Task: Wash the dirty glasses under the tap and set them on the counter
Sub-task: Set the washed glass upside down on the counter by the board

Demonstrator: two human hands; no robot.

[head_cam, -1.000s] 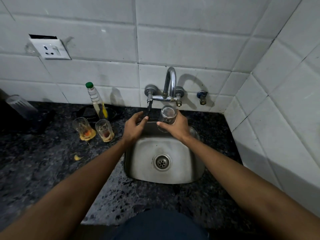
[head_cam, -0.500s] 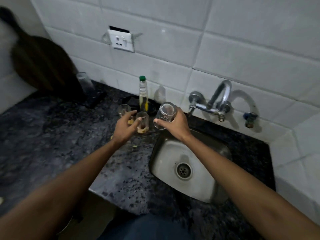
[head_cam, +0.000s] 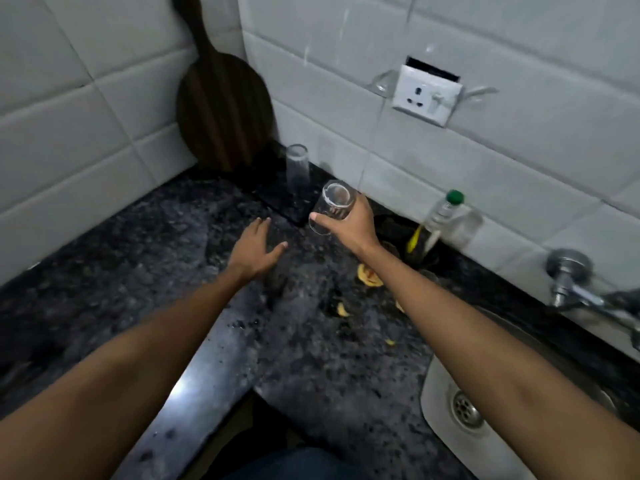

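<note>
The right hand [head_cam: 349,223] grips a clear drinking glass [head_cam: 333,206], thumb on the near side and fingers curled round the far wall. It holds the glass clear of the dark granite counter [head_cam: 145,258], tilted so the mouth faces up and toward the camera, probably partway into being turned over for draining. At about eleven o'clock from it, another glass [head_cam: 297,166] stands on the counter close to the wall. It looks upended, though blur leaves that unsure. If so, that spot serves as the drying place, and the held glass likely goes beside it.

The left hand [head_cam: 254,251] hovers low over the counter at about eight o'clock from the held glass, fingers straight and spread, holding nothing. It may be ready to steady the glass or to brace against the stone.

A round wooden board [head_cam: 221,109] leans in the corner at twelve o'clock from the left hand, out of the splash zone. An oil bottle [head_cam: 438,220] with a green cap stands at three o'clock from the held glass, against the tiles. Yellowish scraps [head_cam: 369,275] lie on the counter under the right forearm. The steel sink [head_cam: 436,386] and tap [head_cam: 571,289] sit far off at four o'clock, so washing of this glass appears done.
</note>
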